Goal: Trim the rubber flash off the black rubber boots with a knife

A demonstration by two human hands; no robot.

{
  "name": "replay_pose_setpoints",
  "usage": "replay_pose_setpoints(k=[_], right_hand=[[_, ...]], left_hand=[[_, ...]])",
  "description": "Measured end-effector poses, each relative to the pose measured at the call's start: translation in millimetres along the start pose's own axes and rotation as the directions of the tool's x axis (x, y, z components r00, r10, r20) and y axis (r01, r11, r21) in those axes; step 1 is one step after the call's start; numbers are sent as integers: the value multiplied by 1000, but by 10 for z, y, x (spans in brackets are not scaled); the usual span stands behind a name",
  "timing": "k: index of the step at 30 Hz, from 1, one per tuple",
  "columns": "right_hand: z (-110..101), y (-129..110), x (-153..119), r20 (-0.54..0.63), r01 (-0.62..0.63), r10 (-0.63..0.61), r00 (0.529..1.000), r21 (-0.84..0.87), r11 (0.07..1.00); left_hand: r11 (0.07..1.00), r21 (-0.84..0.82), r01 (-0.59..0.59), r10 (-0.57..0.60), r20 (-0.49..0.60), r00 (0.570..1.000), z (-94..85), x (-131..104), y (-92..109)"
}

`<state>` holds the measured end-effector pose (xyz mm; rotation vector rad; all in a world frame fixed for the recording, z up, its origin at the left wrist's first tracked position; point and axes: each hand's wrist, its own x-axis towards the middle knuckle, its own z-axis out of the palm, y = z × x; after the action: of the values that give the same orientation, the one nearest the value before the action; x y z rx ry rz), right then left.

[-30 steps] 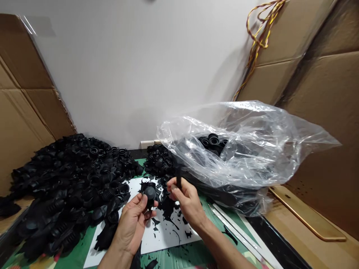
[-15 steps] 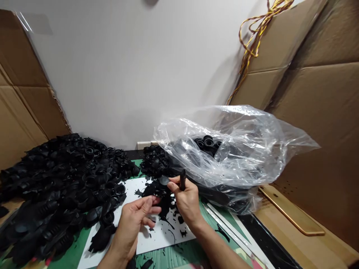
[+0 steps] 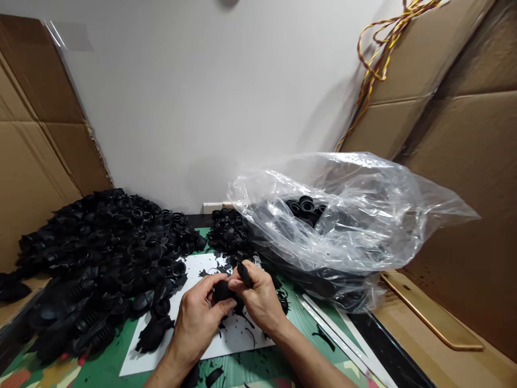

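Observation:
My left hand (image 3: 196,315) is closed round a dark, rounded black rubber part (image 3: 221,291), thumb in front and fingers behind. Pressed up against the same part is my right hand (image 3: 260,297), which grips a black-handled tool (image 3: 244,274); its handle sticks up past the thumb, and its working end is hidden. Both hands are over a white sheet (image 3: 135,358) strewn with thin black scraps. One loose black rubber part (image 3: 152,335) lies on the sheet, left of my left wrist.
A large heap of black rubber parts (image 3: 109,264) covers the left side. Behind the hands sits a smaller black pile (image 3: 230,231). To the right are a clear plastic bag (image 3: 363,242) holding ringed black parts, white strips (image 3: 343,337) and a gold phone (image 3: 432,312). Cardboard (image 3: 456,188) stands at both sides.
My left hand, open and empty before, has closed round a black rubber part. My right hand has come leftward against it, still with the tool. The view has shifted slightly left.

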<state>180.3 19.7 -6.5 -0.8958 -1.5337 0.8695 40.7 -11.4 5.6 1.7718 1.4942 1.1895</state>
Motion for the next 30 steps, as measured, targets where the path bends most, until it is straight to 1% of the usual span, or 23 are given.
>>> replay_pose_setpoints(k=[2, 4, 5, 7, 10, 11, 12, 13, 14, 15, 16, 17, 18, 19, 21, 23, 25, 27, 30], right_hand=[[29, 2, -26, -53, 87, -93, 994, -101, 991], [73, -9, -52, -73, 171, -188, 979, -193, 966], [97, -15, -56, -74, 185, -205, 976, -221, 958], [133, -16, -31, -64, 151, -172, 983, -244, 958], [107, 29, 101, -94, 24, -52, 994, -284, 958], [73, 55, 158, -144, -26, -19, 989, -309, 951], [30, 81, 212, -193, -60, -3, 981, -319, 946], [-15, 105, 257, -228, -79, 4, 974, -322, 943], [-58, 123, 290, -250, -87, 4, 968, -323, 943], [-93, 135, 308, -259, -85, -1, 966, -321, 943], [-117, 138, 312, -261, -79, -7, 965, -317, 945], [-131, 135, 306, -260, -72, -12, 966, -312, 947], [-137, 126, 293, -258, -65, -17, 966, -306, 950], [-137, 116, 278, -258, -61, -19, 966, -299, 952], [-137, 98, 256, -266, -63, -15, 964, -284, 957], [-146, 98, 252, -278, -82, 5, 961, -267, 960], [-161, 123, 262, -278, -115, 44, 960, -242, 964], [-162, 165, 271, -238, -145, 95, 967, -206, 968], [-117, 229, 266, -122, -162, 143, 982, -164, 973]], left_hand=[[995, 89, -42, 42, 0, 999, 0, -11, 12], [977, 170, -128, 131, -10, 991, 0, -27, 10], [965, 191, -181, 188, -20, 982, 1, -38, 4], [938, 212, -274, 292, -54, 955, 11, -69, -13], [899, 193, -394, 414, -79, 907, 41, -122, -28], [889, 164, -427, 444, -81, 892, 50, -132, -26], [888, 124, -443, 454, -85, 887, 57, -133, -21], [901, 76, -428, 434, -94, 896, 60, -124, -13], [928, 30, -371, 371, -135, 919, 59, -105, -3], [971, -8, -241, 236, -153, 959, 54, -77, 7], [989, -64, -135, 121, -188, 975, 46, -44, 18], [989, -143, -46, 17, -200, 980, 36, -10, 28], [971, -237, 29, -74, -184, 980, 25, 22, 39], [941, -325, 93, -152, -162, 975, 14, 49, 49], [865, -464, 188, -272, -119, 955, -9, 83, 72], [804, -549, 230, -345, -114, 932, -31, 96, 93], [745, -617, 253, -392, -97, 915, -52, 100, 101], [664, -679, 315, -456, -33, 889, -70, 103, 91], [545, -726, 419, -554, 63, 830, -81, 118, 48]])
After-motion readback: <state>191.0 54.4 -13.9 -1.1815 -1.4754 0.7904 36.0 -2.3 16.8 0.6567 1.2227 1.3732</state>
